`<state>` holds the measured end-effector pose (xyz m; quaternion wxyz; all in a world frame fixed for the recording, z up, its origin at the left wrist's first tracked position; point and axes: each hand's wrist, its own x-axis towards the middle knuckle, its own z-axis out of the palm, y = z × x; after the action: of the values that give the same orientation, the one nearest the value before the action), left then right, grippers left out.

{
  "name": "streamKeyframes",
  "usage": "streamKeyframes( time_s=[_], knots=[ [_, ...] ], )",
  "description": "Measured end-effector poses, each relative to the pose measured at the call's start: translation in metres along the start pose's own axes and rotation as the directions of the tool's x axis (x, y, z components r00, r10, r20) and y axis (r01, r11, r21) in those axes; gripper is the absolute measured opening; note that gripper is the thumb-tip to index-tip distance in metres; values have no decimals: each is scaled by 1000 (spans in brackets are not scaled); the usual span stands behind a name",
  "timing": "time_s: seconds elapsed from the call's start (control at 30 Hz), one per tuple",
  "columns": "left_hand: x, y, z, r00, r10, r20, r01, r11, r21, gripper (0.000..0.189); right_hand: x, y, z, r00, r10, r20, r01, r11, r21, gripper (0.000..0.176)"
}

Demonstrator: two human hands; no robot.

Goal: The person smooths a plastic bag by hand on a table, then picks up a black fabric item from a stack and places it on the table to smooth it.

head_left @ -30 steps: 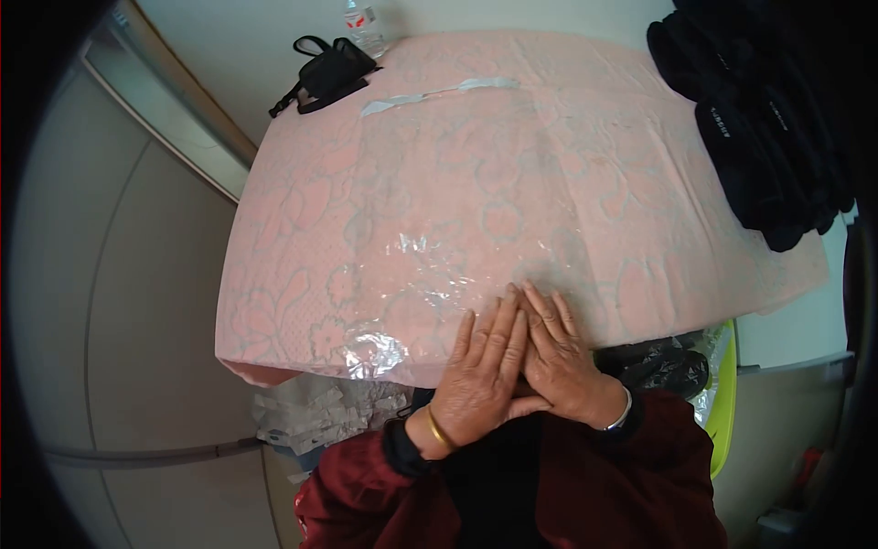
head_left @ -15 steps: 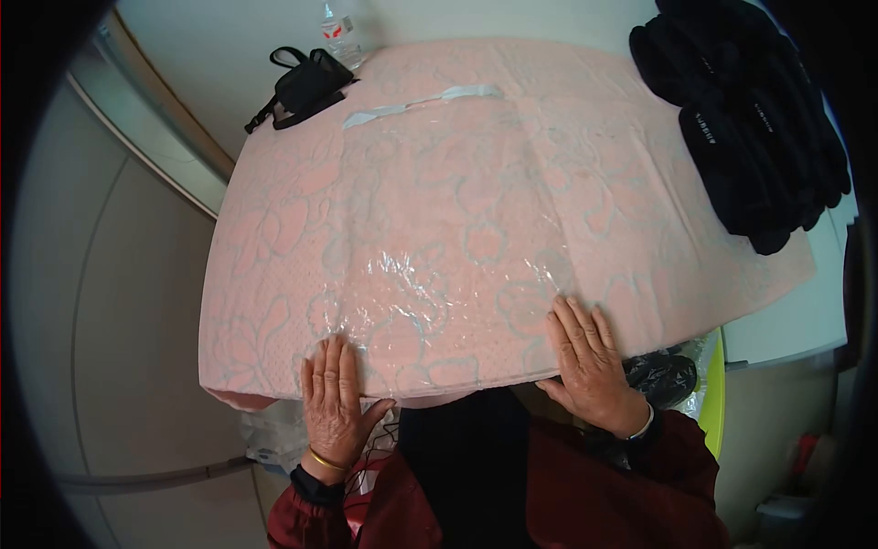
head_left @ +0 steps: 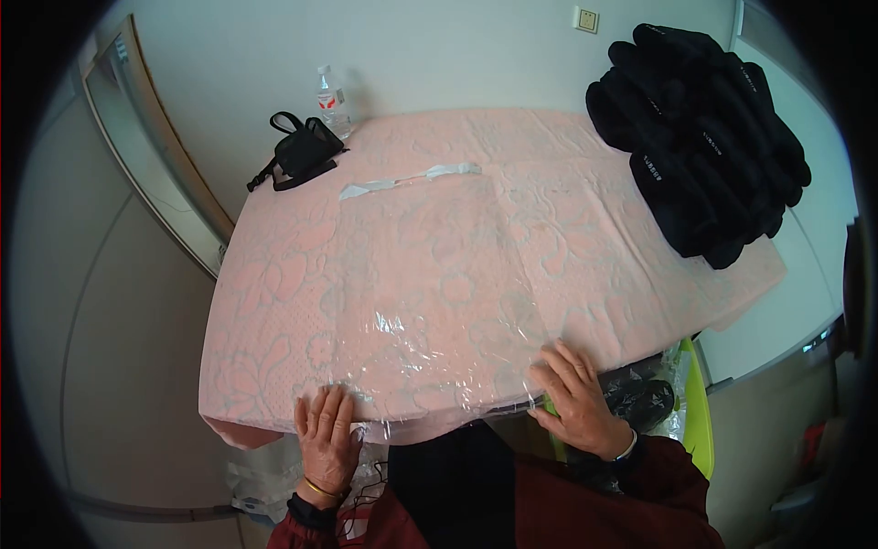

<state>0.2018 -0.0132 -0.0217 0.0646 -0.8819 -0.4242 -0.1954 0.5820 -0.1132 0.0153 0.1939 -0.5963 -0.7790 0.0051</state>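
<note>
Plastic sheet (head_left: 416, 265), clear, lies mid-table on pink cloth (head_left: 261, 293). Below, near right, a green tub (head_left: 699, 421) holds a black bag (head_left: 642, 403). 2 hands, loosely open, touch the near edge: left hand (head_left: 327, 446) left, right hand (head_left: 578, 404) right; any pinch cannot be told.

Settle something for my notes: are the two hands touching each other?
No, the left hand and the right hand are apart, with clear plastic film between them.
</note>
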Motion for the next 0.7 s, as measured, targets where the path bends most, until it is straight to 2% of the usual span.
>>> streamKeyframes(
  time_s=[0.17,0.27,0.43,0.53,0.57,0.67,0.7],
  knots=[
    [-9,9,-11,990,45,-133,-52,997,-50,40,6,-11,-8,998,-30,-50,30,1000,-2,64],
    [-12,9,-16,982,-12,-189,-8,995,-101,28,4,9,16,991,-135,2,135,991,-19,63],
    [-20,9,-14,989,2,-149,-12,998,-67,28,-2,14,21,989,-144,40,148,980,-131,63],
    [-27,1,-8,983,28,-181,-42,996,-74,28,2,-3,-4,996,-90,19,89,995,47,64],
    [-26,6,-15,985,25,-168,-38,996,-76,28,2,-3,-12,996,-86,29,84,995,57,64],
    [-12,23,-52,998,54,-11,-55,973,-225,42,4,7,-30,985,-153,76,134,967,218,68],
    [-8,24,-57,999,45,3,-43,975,-220,42,7,13,-31,984,-159,83,136,963,233,68]
  ],
)
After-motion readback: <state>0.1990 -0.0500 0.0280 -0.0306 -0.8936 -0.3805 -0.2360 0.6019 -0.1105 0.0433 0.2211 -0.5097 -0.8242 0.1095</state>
